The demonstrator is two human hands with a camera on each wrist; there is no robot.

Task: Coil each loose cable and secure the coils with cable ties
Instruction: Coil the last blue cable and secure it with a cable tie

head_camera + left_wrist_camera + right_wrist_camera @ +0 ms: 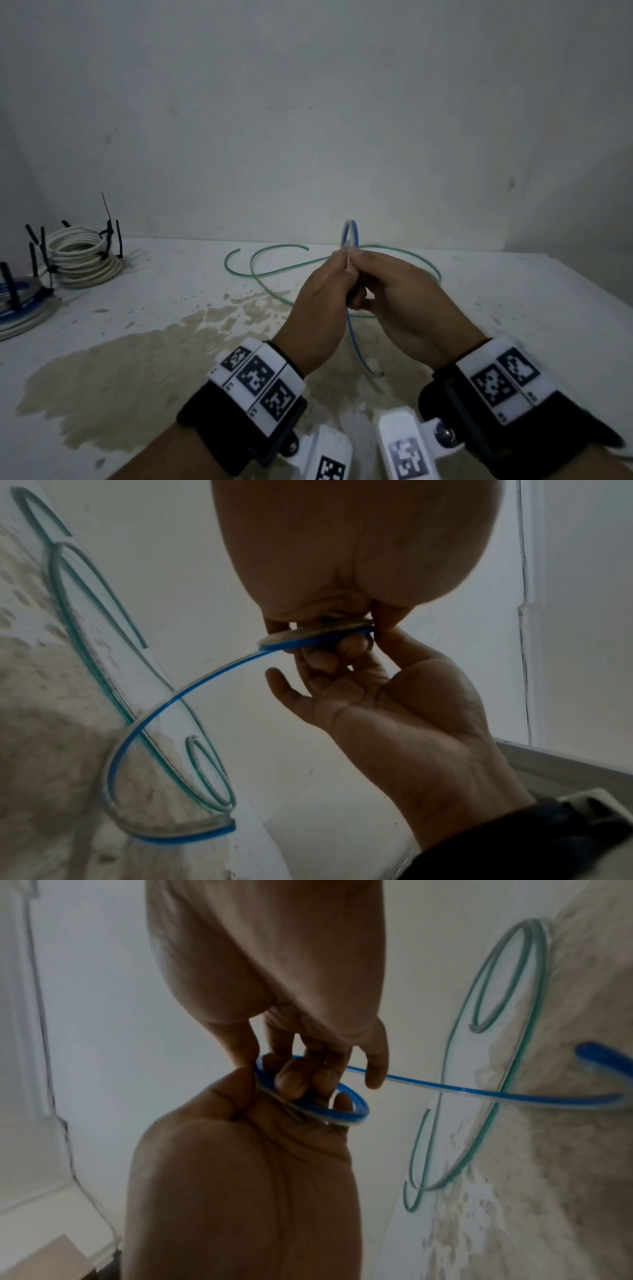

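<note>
Blue cable coil in progress, held above the bench.
Risk: small blue cable coil may spring apart if either pinch slackens; its free tail trails onto the bench. Left hand and right hand meet fingertip to fingertip, both grips closed on the coil. Green cable lies loose behind.

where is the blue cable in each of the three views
Head: the blue cable sits at centre, a small loop above the left hand and right hand, its tail hanging toward the table.
Left wrist: blue cable curves from centre down to lower left.
Right wrist: blue cable runs from a loop at centre out to the right edge.
Shared landmark: the green cable lying loose on the stained table.
</note>
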